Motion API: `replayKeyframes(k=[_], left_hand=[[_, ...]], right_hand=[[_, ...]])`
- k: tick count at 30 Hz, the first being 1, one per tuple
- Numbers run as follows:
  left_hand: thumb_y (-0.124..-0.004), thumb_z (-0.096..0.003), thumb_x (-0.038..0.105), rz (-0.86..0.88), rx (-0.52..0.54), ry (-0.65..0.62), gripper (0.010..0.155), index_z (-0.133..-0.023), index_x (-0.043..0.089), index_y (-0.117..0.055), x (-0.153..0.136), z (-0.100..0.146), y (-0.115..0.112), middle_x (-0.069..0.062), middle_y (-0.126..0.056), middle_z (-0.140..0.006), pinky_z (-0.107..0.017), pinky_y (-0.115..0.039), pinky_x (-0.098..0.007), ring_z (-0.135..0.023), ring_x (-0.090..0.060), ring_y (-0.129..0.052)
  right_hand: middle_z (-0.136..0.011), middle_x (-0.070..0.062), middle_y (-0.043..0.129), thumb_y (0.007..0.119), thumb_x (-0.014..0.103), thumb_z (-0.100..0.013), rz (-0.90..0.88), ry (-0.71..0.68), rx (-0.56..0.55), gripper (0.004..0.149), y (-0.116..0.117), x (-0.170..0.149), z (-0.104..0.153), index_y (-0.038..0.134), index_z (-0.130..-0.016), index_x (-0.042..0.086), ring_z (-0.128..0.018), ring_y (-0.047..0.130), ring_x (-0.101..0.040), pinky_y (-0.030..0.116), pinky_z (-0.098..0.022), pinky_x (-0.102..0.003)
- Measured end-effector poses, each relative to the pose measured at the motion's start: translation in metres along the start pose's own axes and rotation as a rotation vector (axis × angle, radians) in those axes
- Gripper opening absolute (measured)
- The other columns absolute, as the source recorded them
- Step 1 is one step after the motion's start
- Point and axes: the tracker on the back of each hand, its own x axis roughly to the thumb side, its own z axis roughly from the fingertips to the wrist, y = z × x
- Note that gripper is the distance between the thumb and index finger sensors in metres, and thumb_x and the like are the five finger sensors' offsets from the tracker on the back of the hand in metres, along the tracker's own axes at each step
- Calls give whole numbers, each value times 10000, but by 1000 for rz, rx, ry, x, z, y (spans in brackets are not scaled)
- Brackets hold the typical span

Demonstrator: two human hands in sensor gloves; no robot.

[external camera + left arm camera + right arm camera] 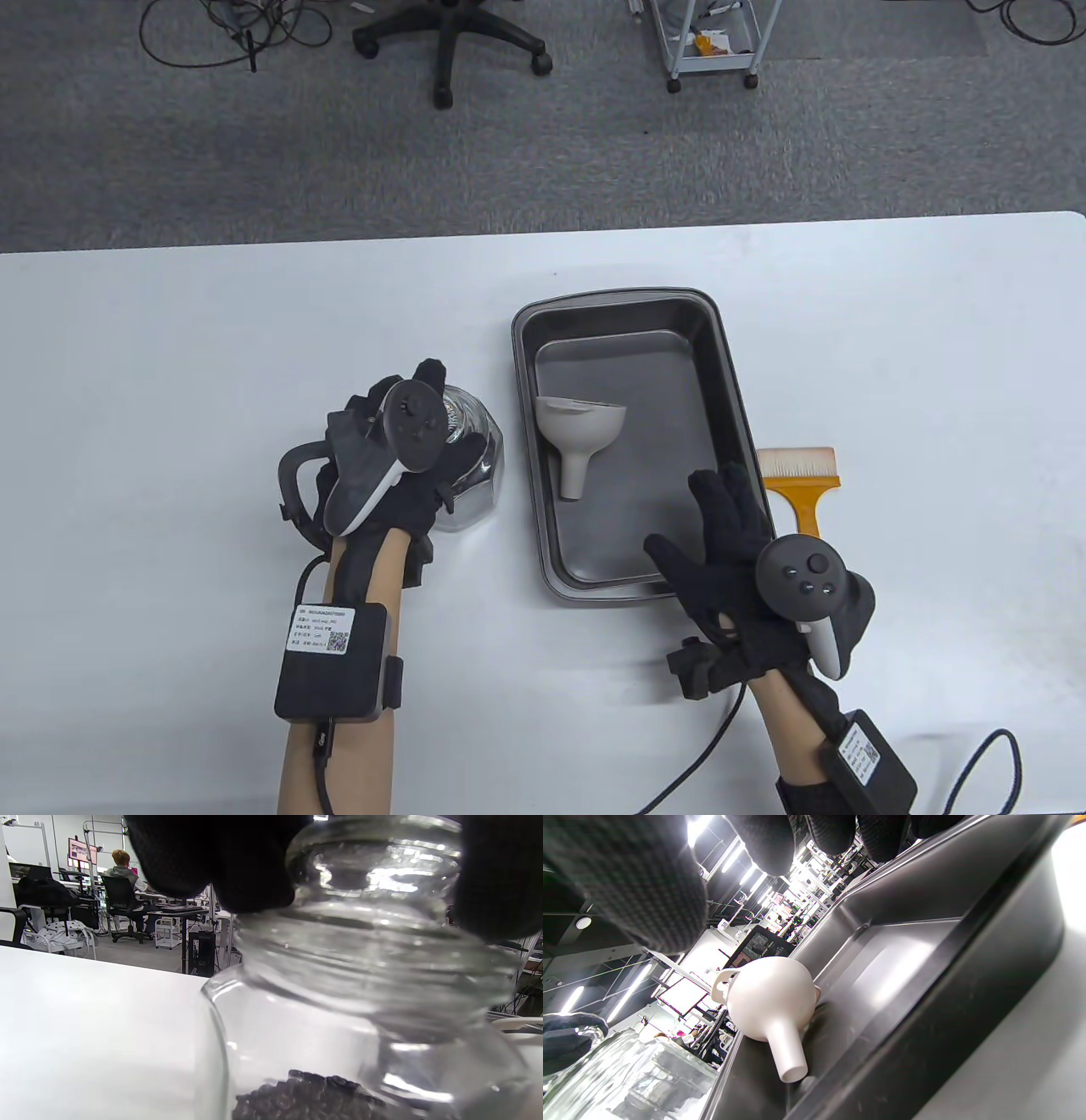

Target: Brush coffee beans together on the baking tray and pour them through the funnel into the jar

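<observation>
The coffee beans (305, 1094) lie in the bottom of the glass jar (471, 475), which stands on the white table (170, 356) just left of the dark baking tray (730, 382). The left hand (399, 458) grips the jar's top, fingers curled round its lid. A pale funnel (581, 433) lies on its side in the tray, spout toward the near end. The right hand (738, 577) hovers over the tray's near right corner, fingers spread and relaxed. An orange-handled brush (802, 484) lies just right of the tray.
</observation>
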Motion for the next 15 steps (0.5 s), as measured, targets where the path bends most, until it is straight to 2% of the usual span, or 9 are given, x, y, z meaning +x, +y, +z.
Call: replayKeyframes(k=[4, 8, 11, 15], left_hand=[[-920, -310, 777, 10, 2, 3, 877, -1059, 450, -604, -1, 1, -3, 36, -784, -1085, -706, -741, -481, -800, -202, -884], [-882, -351, 763, 35, -30, 7, 881, -1089, 446, -521, -2, 4, -8, 27, -686, -1125, -747, -665, -517, -958, -288, -752], [-781, -387, 795, 38, -70, -12, 888, -1115, 437, -417, -4, 8, -9, 1, -566, -1194, -775, -611, -548, -1073, -348, -618], [-739, -399, 808, 106, -67, -43, 891, -1122, 445, -366, -12, 20, -2, -15, -465, -1242, -787, -568, -590, -1133, -369, -519]], right_hand=[[-1158, -164, 427, 896, 616, -390, -8, 5, 0, 835, -1, 0, 0, 530, -1046, 252, -1015, 546, -479, 489, -722, -629], [-1157, -162, 429, 897, 614, -390, -6, 8, 0, 833, -1, -1, 0, 533, -1046, 253, -1014, 548, -478, 492, -725, -624], [-1158, -164, 429, 897, 615, -390, 1, 12, 8, 831, -1, -1, 0, 539, -1045, 251, -1012, 552, -481, 493, -721, -628], [-1153, -162, 465, 896, 613, -393, -2, 11, 20, 818, -3, 0, 0, 558, -1041, 245, -1013, 553, -485, 492, -722, -632]])
